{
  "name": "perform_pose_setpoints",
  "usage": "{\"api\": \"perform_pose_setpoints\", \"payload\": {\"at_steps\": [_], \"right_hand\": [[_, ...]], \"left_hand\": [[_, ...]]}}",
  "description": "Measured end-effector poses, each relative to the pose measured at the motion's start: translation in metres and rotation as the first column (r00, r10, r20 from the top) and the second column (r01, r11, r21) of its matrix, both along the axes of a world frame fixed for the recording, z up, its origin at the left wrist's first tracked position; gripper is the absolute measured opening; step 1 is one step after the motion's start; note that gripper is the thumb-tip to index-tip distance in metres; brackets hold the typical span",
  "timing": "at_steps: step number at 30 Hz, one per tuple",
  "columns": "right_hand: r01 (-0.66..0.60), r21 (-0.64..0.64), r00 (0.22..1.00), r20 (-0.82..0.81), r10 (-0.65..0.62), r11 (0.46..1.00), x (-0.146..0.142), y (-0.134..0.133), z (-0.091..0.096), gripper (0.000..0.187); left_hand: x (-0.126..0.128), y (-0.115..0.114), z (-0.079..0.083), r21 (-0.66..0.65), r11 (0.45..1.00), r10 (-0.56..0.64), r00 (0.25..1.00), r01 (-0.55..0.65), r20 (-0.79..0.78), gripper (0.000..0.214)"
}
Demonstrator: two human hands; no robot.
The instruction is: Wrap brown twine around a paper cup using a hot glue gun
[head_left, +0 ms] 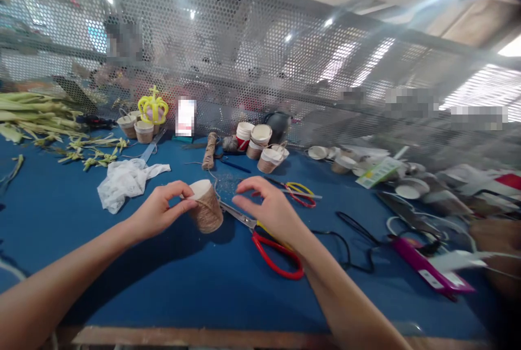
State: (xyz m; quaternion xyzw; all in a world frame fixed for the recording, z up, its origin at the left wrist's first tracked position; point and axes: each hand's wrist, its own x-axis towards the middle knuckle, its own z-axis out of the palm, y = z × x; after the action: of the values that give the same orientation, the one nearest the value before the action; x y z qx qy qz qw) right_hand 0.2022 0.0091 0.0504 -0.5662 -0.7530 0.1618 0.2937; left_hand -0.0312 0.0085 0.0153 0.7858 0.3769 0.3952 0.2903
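A small cup wrapped in brown twine (208, 214), white inside, is pinched at its rim by my left hand (169, 206) and tilts a little toward me. To its right my right hand (266, 206) hovers with thumb and fingers apart, nothing visible between them. Under that hand lies a pair of scissors (280, 255) with red and yellow handles, its blades pointing at the cup. A thin string runs from the cup area toward a twine bundle (209, 150) farther back.
Several twine-wrapped cups (272, 159) stand at the back, with smaller scissors (301, 193) in front. A crumpled white cloth (124, 183) and green husks (36, 114) lie left. On the right are a purple power strip (427, 266), cables and a co-worker's blurred hand (496, 239). Perforated metal mesh (244, 51) closes the back.
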Motion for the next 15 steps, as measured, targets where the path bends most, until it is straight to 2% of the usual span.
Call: {"api": "perform_pose_setpoints", "payload": {"at_steps": [1, 2, 5, 7, 9, 12, 15], "right_hand": [[-0.165, 0.100, 0.986, 0.003, 0.165, 0.981, -0.010, -0.008, 0.000, 0.017], [-0.256, 0.181, 0.967, 0.035, 0.254, 0.950, -0.018, -0.015, -0.002, 0.021], [-0.310, 0.294, 0.951, 0.090, 0.296, 0.904, -0.030, -0.025, -0.013, 0.015], [-0.301, 0.327, 0.951, 0.037, 0.306, 0.896, -0.030, -0.026, -0.021, 0.013], [-0.277, 0.300, 0.950, -0.055, 0.307, 0.913, -0.028, -0.026, -0.023, 0.013], [-0.219, 0.137, 0.957, -0.162, 0.240, 0.966, -0.023, -0.027, -0.019, 0.012], [-0.209, 0.017, 0.946, -0.250, 0.207, 0.978, -0.020, -0.029, -0.013, 0.011]], "left_hand": [[0.000, 0.000, 0.000, -0.006, 1.000, -0.004, 1.000, 0.004, -0.003, 0.020], [0.001, -0.001, 0.000, -0.010, 1.000, -0.009, 1.000, 0.009, -0.007, 0.021], [0.002, -0.003, -0.001, -0.024, 0.999, -0.039, 0.999, 0.038, -0.024, 0.021], [0.003, -0.003, -0.001, -0.040, 0.997, -0.068, 0.997, 0.067, -0.035, 0.020], [0.004, -0.004, -0.001, -0.067, 0.993, -0.099, 0.994, 0.096, -0.046, 0.020], [0.006, -0.005, 0.000, -0.129, 0.981, -0.150, 0.988, 0.144, -0.043, 0.019], [0.008, -0.007, 0.002, -0.183, 0.968, -0.181, 0.983, 0.174, -0.024, 0.019]]}}
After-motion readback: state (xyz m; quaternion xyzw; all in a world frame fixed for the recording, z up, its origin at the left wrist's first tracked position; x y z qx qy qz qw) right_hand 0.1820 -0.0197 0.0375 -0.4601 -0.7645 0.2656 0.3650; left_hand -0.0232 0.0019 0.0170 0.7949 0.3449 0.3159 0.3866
